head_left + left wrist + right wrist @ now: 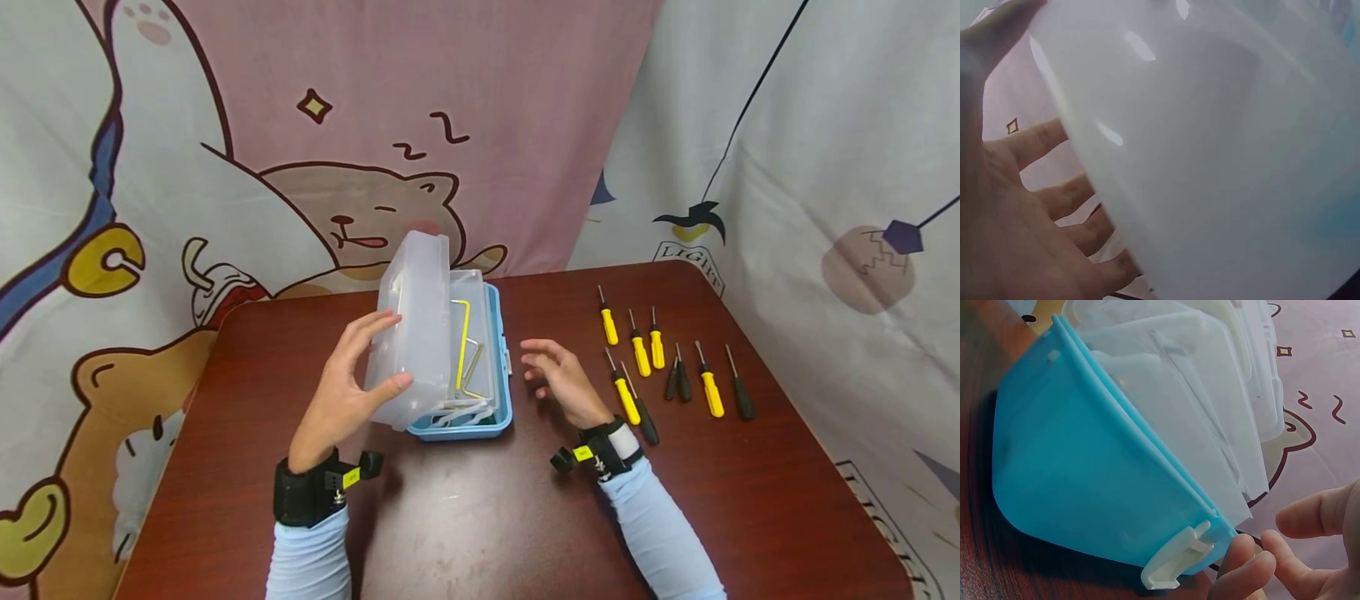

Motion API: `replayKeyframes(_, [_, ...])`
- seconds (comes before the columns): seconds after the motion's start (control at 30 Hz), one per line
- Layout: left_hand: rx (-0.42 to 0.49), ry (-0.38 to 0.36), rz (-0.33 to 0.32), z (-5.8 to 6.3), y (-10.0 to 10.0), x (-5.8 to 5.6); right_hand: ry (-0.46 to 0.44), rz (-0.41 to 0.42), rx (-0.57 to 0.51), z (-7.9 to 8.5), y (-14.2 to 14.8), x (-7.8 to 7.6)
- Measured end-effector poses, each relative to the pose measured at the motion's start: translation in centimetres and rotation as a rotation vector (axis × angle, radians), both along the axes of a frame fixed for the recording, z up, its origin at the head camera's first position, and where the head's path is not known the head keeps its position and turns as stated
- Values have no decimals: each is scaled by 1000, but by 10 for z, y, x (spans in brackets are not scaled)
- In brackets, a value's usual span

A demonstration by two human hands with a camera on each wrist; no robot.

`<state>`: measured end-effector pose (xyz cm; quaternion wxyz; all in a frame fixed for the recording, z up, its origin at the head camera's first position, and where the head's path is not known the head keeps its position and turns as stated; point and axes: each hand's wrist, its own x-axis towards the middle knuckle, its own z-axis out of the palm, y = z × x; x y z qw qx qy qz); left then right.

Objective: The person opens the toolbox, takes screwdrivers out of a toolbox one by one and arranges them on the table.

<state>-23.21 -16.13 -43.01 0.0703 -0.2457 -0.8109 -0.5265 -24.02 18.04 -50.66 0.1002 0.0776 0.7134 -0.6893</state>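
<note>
A light-blue storage box (504, 417) with a translucent lid (427, 333) stands at the middle of the table, its lid tipped up toward the left. My left hand (337, 387) holds the lid, thumb on the near side and fingers spread along its edge; the left wrist view shows the fingertips (1054, 134) at that edge. Inside the box is a clear tray (480, 292) with a yellow hex key (462, 342) and silver hex keys (472, 362). My right hand (566, 383), fingers loosely bent and holding nothing, hovers beside the box's white latch (1175, 556).
To the right lie several yellow-handled screwdrivers (640, 354) and black-handled screwdrivers (741, 396), two of them close by the right wrist. A printed cloth (525, 125) hangs behind the brown table (450, 533).
</note>
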Motion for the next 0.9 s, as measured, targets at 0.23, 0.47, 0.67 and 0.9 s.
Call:
replayKeyframes(0.23, [-46, -36, 1, -7, 10, -4, -12, -18, -4, 0, 0, 0])
replayKeyframes(0.47, [-143, -32, 21, -14, 21, -9, -9, -17, -11, -1, 0, 0])
replayKeyframes(0.67, [-206, -36, 88, -28, 14, -20, -5, -29, 17, -3, 0, -2])
replayKeyframes(0.9, [-127, -252, 82, -48, -6, -34, 24, 7, 180, -12, -7, -6])
